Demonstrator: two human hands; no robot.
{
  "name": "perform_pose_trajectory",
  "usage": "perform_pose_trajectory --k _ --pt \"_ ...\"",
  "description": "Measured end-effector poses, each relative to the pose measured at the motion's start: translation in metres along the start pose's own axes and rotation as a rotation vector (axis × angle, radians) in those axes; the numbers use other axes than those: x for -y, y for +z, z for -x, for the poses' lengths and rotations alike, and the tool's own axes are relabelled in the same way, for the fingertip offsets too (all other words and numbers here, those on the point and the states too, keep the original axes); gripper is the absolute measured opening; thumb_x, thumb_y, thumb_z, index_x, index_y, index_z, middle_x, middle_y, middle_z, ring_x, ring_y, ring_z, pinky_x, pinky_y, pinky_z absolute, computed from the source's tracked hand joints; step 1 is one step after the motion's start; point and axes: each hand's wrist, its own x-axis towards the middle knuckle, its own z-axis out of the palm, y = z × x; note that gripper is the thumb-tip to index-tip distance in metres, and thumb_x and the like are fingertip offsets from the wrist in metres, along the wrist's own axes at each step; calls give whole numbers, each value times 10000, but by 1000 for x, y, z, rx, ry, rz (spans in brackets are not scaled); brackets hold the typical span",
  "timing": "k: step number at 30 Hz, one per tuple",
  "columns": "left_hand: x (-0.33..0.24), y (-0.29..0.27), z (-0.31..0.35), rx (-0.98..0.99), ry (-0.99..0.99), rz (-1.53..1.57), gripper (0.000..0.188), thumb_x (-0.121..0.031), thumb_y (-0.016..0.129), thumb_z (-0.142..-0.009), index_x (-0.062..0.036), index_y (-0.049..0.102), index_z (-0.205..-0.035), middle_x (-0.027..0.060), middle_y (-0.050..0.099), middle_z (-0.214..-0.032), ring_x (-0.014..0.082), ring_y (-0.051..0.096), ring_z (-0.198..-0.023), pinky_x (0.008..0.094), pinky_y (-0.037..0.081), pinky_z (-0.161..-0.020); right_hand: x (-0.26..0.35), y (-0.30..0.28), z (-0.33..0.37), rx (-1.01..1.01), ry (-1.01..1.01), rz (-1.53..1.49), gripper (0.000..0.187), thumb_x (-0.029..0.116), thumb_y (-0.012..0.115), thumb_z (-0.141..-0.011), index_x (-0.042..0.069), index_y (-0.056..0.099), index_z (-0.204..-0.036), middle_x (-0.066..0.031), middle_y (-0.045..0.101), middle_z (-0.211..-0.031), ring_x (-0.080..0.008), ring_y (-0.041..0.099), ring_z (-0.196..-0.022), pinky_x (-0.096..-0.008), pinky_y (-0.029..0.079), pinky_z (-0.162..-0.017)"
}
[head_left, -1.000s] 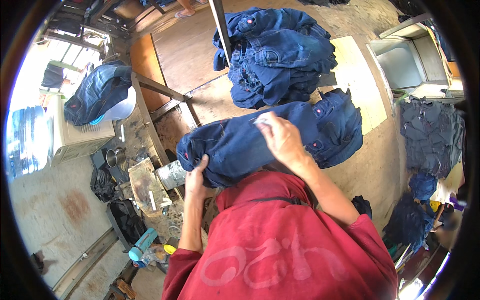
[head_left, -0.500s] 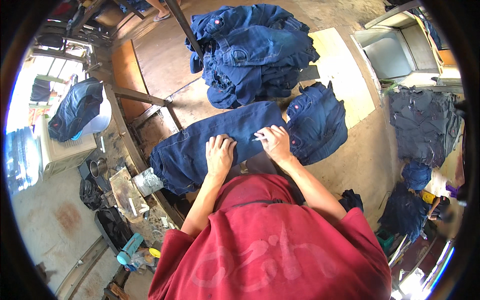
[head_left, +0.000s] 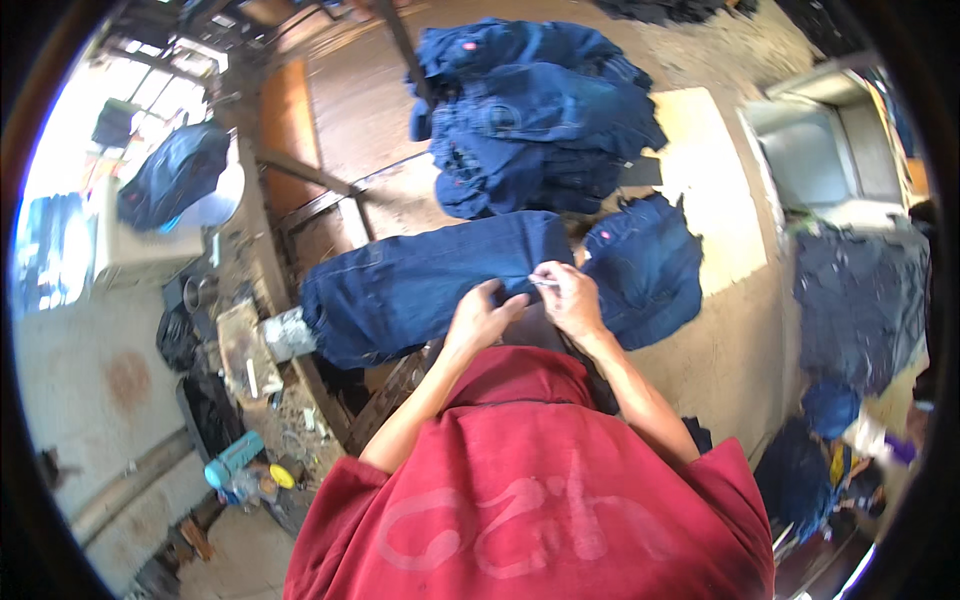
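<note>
Stretched sideways in front of me is a pair of dark blue jeans (head_left: 420,275), drawn over a horizontal support whose pale, wrapped end (head_left: 288,335) sticks out at the left. My right hand (head_left: 572,305) is closed on a small, thin pale stick (head_left: 543,282) above the near edge of the denim, towards the right end. Close to its left is my left hand (head_left: 482,320), at the near edge of the jeans, thumb and fingers apart. Nothing shows in its grasp. Whether the stick's tip touches the cloth cannot be made out.
Beyond the jeans rises a big pile of blue jeans (head_left: 540,110). A smaller denim bundle (head_left: 645,270) lies right of my right hand. Dark garments (head_left: 860,300) are spread at the far right. A wooden post (head_left: 402,50) stands left of the pile; a turquoise bottle (head_left: 233,458) lies lower left.
My left hand has come off the top of the denim and moved right, beside my right hand, its thumb now spread. The right hand still holds the pale stick. The whole view has shifted slightly.
</note>
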Motion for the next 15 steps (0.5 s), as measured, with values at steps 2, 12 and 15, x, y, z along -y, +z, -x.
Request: perform_pose_trajectory --k 2,12,15 --pt "-6 4 -10 97 -142 339 453 -346 881 -945 47 665 -1009 59 668 -827 137 682 -797 325 526 -670 1 -5 -3 -10 -84 -19 100 147 781 -990 103 738 -1069 -134 767 -932 -340 771 -862 -447 602 -738" --pt "24 23 16 -147 -143 624 211 -232 676 -1128 -43 634 -1045 -8 627 -800 78 528 -638 282 464 -598 2 -8 -3 92 -72 -26 104 101 778 -978 93 742 -1076 -119 758 -928 -333 760 -848 -430 592 -732" --pt "31 14 23 -93 -268 678 247 -260 572 -1172 -71 639 -1028 -12 584 -770 83 414 -533 302 344 -501 0 0 0 98 -41 -74 98 119 776 -995 86 739 -1079 -135 759 -927 -337 764 -850 -432 587 -730"
